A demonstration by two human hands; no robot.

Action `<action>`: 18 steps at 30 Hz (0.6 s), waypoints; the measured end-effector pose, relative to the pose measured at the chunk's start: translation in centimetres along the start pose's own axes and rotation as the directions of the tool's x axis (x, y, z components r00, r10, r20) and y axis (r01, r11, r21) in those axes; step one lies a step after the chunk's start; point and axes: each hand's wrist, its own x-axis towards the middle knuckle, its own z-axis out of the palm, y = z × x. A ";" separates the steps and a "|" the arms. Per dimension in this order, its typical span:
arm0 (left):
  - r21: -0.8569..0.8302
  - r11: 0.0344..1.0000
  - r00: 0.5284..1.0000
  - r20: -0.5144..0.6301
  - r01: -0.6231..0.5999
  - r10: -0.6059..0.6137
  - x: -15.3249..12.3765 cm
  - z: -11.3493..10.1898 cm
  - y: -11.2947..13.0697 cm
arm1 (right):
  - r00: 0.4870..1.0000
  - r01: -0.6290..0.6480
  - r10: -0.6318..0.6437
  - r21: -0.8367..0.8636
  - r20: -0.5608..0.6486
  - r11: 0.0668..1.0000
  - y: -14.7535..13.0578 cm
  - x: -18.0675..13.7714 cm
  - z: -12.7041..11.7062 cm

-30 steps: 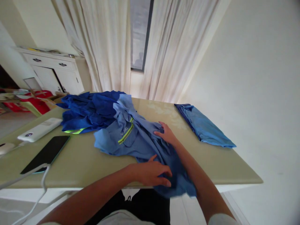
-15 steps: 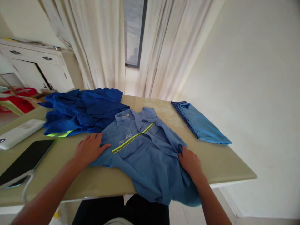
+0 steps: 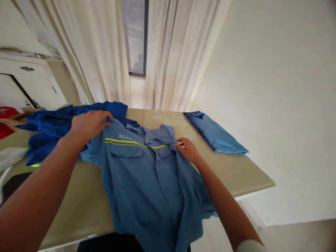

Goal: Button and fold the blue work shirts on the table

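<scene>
A light blue work shirt (image 3: pixel 141 182) with a yellow-and-grey stripe and white lettering lies front up, its hem hanging over the table's near edge. My left hand (image 3: pixel 90 124) grips the shirt at the shoulder on the left, fingers closed over the cloth and lifting it a little. At the other shoulder, beside the collar, my right hand (image 3: pixel 187 148) pinches the fabric between thumb and fingers. Behind my left hand lies a crumpled heap of darker blue clothing (image 3: pixel 44 122), partly covered by my forearm.
A folded blue garment (image 3: pixel 217 134) lies on the right of the table (image 3: pixel 233 175), near the wall. On the left are a white device (image 3: pixel 12 157) and a dark phone (image 3: pixel 15 185), partly hidden by my arm. Curtains (image 3: pixel 99 52) hang behind the table.
My left hand has moved up from the sleeve to the shoulder, raising that side. My right hand has shifted up towards the collar. The shirt has turned, and its stripe lies flatter across.
</scene>
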 end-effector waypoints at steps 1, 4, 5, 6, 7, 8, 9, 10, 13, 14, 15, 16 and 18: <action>0.052 0.999 1.000 -0.024 0.010 -0.009 0.9 0.0 -0.4 | 1.000 -0.019 0.018 -0.034 -0.015 0.999 0.3 1.7 1.2; 0.129 0.991 1.000 0.002 -0.025 0.025 1.9 2.5 -0.2 | 0.992 -0.117 0.112 -0.121 -0.051 0.986 0.9 5.6 4.5; 0.103 0.993 0.998 0.038 -0.059 0.055 1.9 3.8 0.3 | 0.990 -0.138 0.130 -0.146 -0.061 0.980 1.0 6.4 5.4; 0.054 0.996 0.995 0.070 -0.076 0.073 1.8 5.2 0.9 | 0.988 -0.146 0.135 -0.171 -0.070 0.975 1.1 6.9 6.3; -0.007 0.995 0.990 0.100 -0.095 0.095 1.8 6.5 1.6 | 0.989 -0.142 0.130 -0.195 -0.077 0.970 1.2 7.2 7.0; -0.067 0.993 0.988 0.115 -0.095 0.102 1.9 7.8 2.2 | 0.990 -0.129 0.115 -0.215 -0.078 0.968 1.3 7.3 7.6; -0.124 0.989 0.988 0.123 -0.077 0.093 2.0 8.9 2.8 | 0.993 -0.107 0.093 -0.228 -0.074 0.968 1.5 7.3 8.0; -0.173 0.984 0.989 0.132 -0.044 0.068 2.3 9.8 3.4 | 0.996 -0.079 0.065 -0.229 -0.066 0.970 1.6 7.2 8.3; -0.260 0.959 0.972 0.228 0.114 -0.054 3.9 11.4 4.5 | 0.998 0.003 -0.013 -0.162 -0.059 0.987 2.3 6.9 8.4; -0.259 0.955 0.957 0.281 0.148 -0.072 4.5 11.7 4.8 | 0.997 0.014 -0.024 -0.127 -0.078 0.992 2.6 6.9 8.4; -0.243 0.957 0.940 0.333 0.157 -0.069 5.2 11.9 5.1 | 0.993 0.011 -0.021 -0.086 -0.114 0.996 2.9 7.0 8.3; -0.224 0.965 0.927 0.373 0.135 -0.043 5.8 12.0 5.4 | 0.987 -0.001 -0.005 -0.040 -0.162 0.999 3.2 7.1 8.2; -0.189 0.981 0.912 0.409 0.044 0.038 7.1 11.9 6.0 | 0.963 -0.028 0.046 0.073 -0.266 0.997 3.9 7.4 8.1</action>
